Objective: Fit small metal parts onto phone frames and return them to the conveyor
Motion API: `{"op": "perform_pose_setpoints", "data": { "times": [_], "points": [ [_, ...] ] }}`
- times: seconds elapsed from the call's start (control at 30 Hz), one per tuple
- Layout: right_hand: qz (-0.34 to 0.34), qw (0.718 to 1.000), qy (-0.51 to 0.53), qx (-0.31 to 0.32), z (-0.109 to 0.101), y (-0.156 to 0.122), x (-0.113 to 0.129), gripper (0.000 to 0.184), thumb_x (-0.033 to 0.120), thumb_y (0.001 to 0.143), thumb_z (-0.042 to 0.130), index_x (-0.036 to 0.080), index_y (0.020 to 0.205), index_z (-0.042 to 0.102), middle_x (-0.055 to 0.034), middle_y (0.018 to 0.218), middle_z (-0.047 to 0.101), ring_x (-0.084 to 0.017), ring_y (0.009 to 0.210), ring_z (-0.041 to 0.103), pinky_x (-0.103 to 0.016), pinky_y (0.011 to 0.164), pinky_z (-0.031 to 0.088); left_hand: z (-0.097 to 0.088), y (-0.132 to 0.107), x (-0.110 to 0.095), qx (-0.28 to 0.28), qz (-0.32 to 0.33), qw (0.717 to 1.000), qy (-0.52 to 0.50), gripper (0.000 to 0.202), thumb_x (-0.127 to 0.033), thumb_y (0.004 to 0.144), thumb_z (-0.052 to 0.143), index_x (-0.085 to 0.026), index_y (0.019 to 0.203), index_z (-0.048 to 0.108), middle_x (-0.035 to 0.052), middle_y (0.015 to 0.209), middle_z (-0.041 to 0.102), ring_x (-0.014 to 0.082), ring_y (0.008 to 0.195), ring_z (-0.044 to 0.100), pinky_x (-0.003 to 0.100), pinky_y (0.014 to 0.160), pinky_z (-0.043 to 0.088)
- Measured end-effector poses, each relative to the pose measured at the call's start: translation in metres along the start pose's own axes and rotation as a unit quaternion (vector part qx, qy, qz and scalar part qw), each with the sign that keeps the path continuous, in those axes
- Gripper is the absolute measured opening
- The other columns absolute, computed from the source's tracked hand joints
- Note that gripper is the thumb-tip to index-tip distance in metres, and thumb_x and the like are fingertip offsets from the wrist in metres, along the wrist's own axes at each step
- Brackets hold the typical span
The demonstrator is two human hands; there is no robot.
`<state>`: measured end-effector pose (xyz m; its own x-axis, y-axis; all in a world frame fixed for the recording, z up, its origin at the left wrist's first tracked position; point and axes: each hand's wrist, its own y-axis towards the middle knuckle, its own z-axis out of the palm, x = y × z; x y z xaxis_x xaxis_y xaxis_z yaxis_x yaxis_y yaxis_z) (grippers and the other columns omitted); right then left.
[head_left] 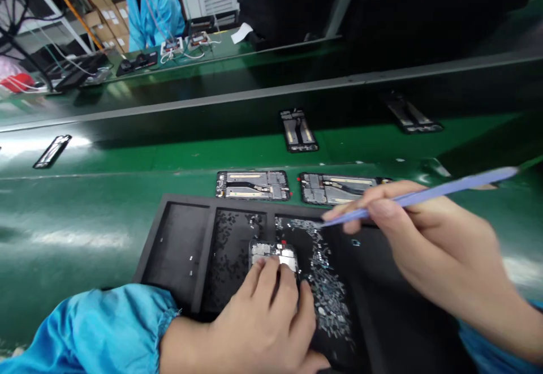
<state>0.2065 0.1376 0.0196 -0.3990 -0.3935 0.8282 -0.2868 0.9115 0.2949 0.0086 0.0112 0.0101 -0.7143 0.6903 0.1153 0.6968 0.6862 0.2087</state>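
A green conveyor belt (pixel 80 193) runs across the view, with a second bench beyond it where a co-worker in a blue smock (pixel 153 6) stands, head cut off by the frame's top edge. Three black phone frames lie on the near belt, two side by side (pixel 252 185) (pixel 339 189) just past a black foam tray (pixel 178 249) with several compartments. Small, shiny parts (pixel 326 289) lie scattered over the tray's right-hand area.

The left hand (pixel 263 323), from a blue sleeve (pixel 97 329), sits in the tray with its fingers spread and curled over a phone frame (pixel 274 255), pressing it against the foam. The right hand (pixel 441 244) hovers above the tray's far edge, pinching a slim blue pick (pixel 424 198) between thumb and fingers, its tip pointing down toward the parts.

The phone frame looks light and stiff, though its thin metal shields may bend, so its edges seem the safest hold. The left fingers hide most of its face and underside. The small parts are too blurred to identify, and the pick's tip touches nothing that can be made out.
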Motion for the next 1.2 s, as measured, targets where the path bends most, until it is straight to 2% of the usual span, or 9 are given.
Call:
{"op": "perform_pose_setpoints", "data": {
  "times": [0.07, 0.17, 0.27, 0.47, 0.77, 0.93, 1.03, 1.2],
  "points": [
    [-0.031, 0.999, 0.033, 0.03, 0.022, -0.003, 0.01, 0.025, 0.035, 0.104, 0.044, 0.026, 0.088, 0.061, -0.0014, 0.084, 0.073, -0.018, 0.086, 0.075, -0.031, 0.076, 0.06, 0.002, -0.002, -0.003, 0.02, -0.005, 1.0, 0.007, 0.064, -0.058, 0.101, 0.039, -0.005, 0.131, 0.058, 0.0233, 0.125, 0.065, 0.04, 0.116, 0.064, 0.052, 0.096, 0.054],
    [-0.055, 0.991, 0.04, 0.115, 0.055, -0.008, 0.01, 0.017, 0.029, 0.105, 0.042, 0.025, 0.094, 0.053, 0.0006, 0.081, 0.075, -0.015, 0.077, 0.076, -0.025, 0.062, 0.059, 0.006, -0.004, -0.005, -0.004, -0.012, 1.0, 0.012, 0.062, -0.056, 0.102, 0.035, -0.006, 0.13, 0.059, 0.0205, 0.122, 0.065, 0.0401, 0.112, 0.065, 0.052, 0.095, 0.053],
    [-0.08, 0.988, 0.0, 0.131, 0.071, -0.012, 0.002, 0.015, 0.026, 0.105, 0.04, 0.024, 0.097, 0.053, -0.0011, 0.087, 0.078, -0.015, 0.075, 0.076, -0.024, 0.061, 0.059, 0.008, -0.004, -0.005, -0.003, -0.015, 1.0, 0.005, 0.061, -0.053, 0.103, 0.032, -0.006, 0.13, 0.06, 0.0196, 0.121, 0.065, 0.0407, 0.113, 0.065, 0.053, 0.095, 0.053],
    [-0.125, 0.981, -0.061, 0.137, 0.068, -0.012, -0.003, 0.025, 0.026, 0.106, 0.038, 0.021, 0.095, 0.06, -0.0032, 0.086, 0.076, -0.015, 0.075, 0.076, -0.024, 0.062, 0.06, 0.004, -0.004, -0.003, 0.022, -0.008, 1.0, -0.011, 0.057, -0.049, 0.104, 0.033, -0.007, 0.13, 0.061, 0.0189, 0.123, 0.064, 0.0409, 0.116, 0.063, 0.053, 0.096, 0.052],
    [-0.105, 0.982, -0.047, 0.15, 0.067, -0.011, -0.003, 0.022, 0.029, 0.104, 0.043, 0.023, 0.095, 0.062, -0.0035, 0.088, 0.077, -0.017, 0.074, 0.076, -0.027, 0.061, 0.06, 0.002, -0.004, -0.002, 0.042, -0.003, 0.999, -0.015, 0.06, -0.054, 0.103, 0.038, -0.006, 0.132, 0.06, 0.0202, 0.125, 0.062, 0.0417, 0.117, 0.061, 0.054, 0.097, 0.052],
    [-0.125, 0.981, -0.079, 0.13, 0.068, -0.012, -0.002, 0.025, 0.03, 0.104, 0.042, 0.023, 0.092, 0.063, -0.0042, 0.086, 0.076, -0.018, 0.074, 0.075, -0.028, 0.063, 0.06, 0.002, -0.004, -0.001, 0.041, 0.0, 0.999, -0.016, 0.059, -0.054, 0.102, 0.038, -0.007, 0.13, 0.062, 0.0201, 0.124, 0.063, 0.0416, 0.116, 0.062, 0.054, 0.096, 0.052],
    [-0.141, 0.979, -0.081, 0.125, 0.068, -0.012, -0.002, 0.024, 0.028, 0.103, 0.043, 0.023, 0.093, 0.064, -0.0036, 0.087, 0.075, -0.017, 0.074, 0.075, -0.027, 0.064, 0.059, 0.001, -0.004, -0.001, 0.042, 0.002, 0.999, -0.022, 0.056, -0.051, 0.103, 0.037, -0.008, 0.129, 0.063, 0.0188, 0.122, 0.063, 0.0409, 0.116, 0.062, 0.053, 0.095, 0.052],
    [-0.115, 0.98, -0.065, 0.146, 0.066, -0.01, -0.002, 0.023, 0.026, 0.103, 0.044, 0.022, 0.095, 0.065, -0.0026, 0.09, 0.076, -0.015, 0.075, 0.075, -0.024, 0.063, 0.059, 0.0, -0.004, 0.0, 0.04, 0.005, 0.999, -0.021, 0.056, -0.051, 0.103, 0.038, -0.008, 0.129, 0.064, 0.0183, 0.122, 0.063, 0.041, 0.117, 0.061, 0.052, 0.096, 0.051]
  ]
}}
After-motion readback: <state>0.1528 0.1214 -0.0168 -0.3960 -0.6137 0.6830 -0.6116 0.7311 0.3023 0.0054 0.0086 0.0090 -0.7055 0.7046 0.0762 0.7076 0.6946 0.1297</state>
